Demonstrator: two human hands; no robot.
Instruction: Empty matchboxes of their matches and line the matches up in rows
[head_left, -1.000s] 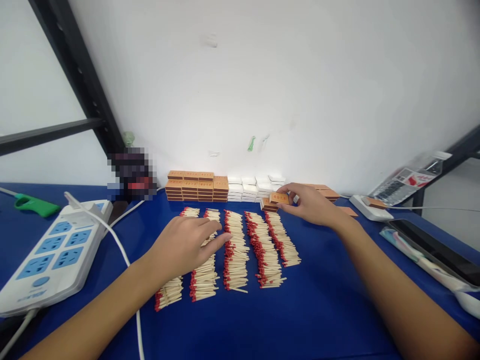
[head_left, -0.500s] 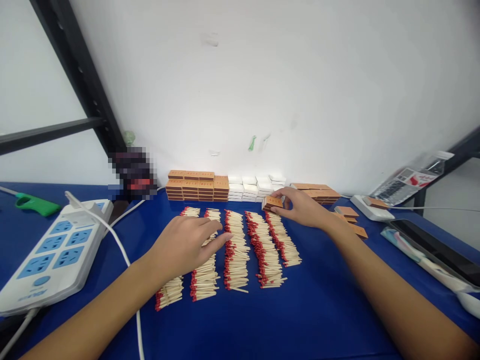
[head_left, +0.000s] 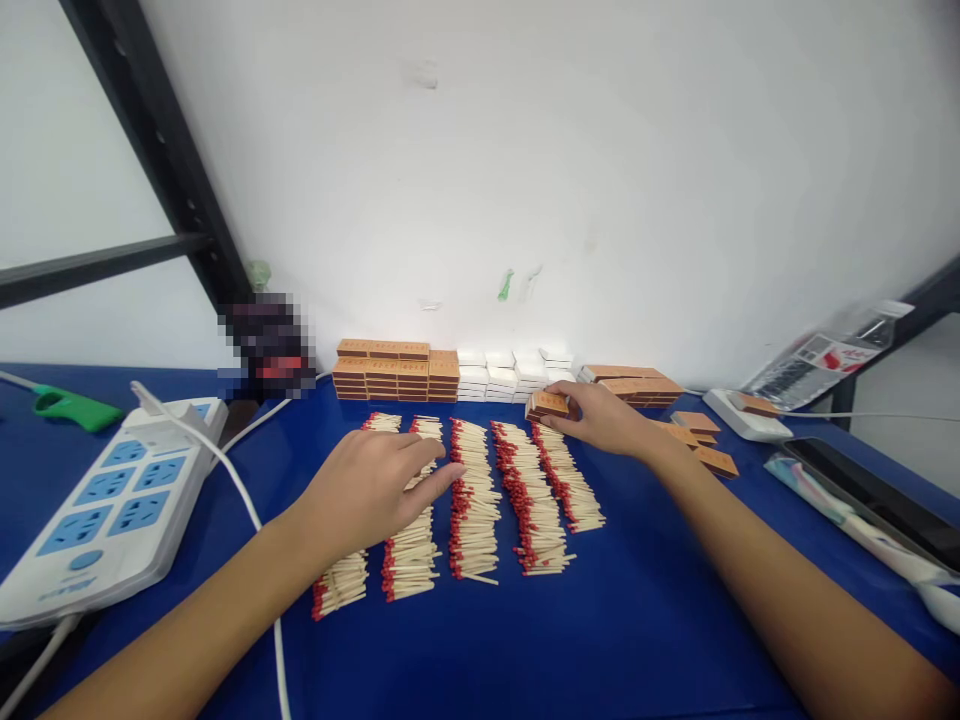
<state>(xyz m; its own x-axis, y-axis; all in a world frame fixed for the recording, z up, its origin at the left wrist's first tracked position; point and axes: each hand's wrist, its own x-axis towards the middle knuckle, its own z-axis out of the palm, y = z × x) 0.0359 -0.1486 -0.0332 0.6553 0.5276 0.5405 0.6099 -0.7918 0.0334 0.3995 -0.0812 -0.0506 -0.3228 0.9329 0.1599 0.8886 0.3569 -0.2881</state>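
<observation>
Several rows of red-tipped matches (head_left: 474, 510) lie on the blue table. Over the two leftmost rows is my left hand (head_left: 369, 490), palm down, holding nothing, its thumb apart from the fingers. My right hand (head_left: 594, 415) grips small brown-topped matchboxes (head_left: 549, 404) between thumb and fingers, just beyond the far end of the rightmost match row. How many boxes are in that grip I cannot tell. White inner trays (head_left: 499, 377) are stacked at the wall beside them, and brown matchboxes (head_left: 397, 375) are stacked further left.
More matchbox covers (head_left: 637, 385) lie behind my right hand, with loose ones (head_left: 716, 461) beside my forearm. At left are a power strip (head_left: 124, 500), its white cable and a green lighter (head_left: 75, 408). A phone (head_left: 874, 500) and plastic bottle (head_left: 832, 355) lie at right.
</observation>
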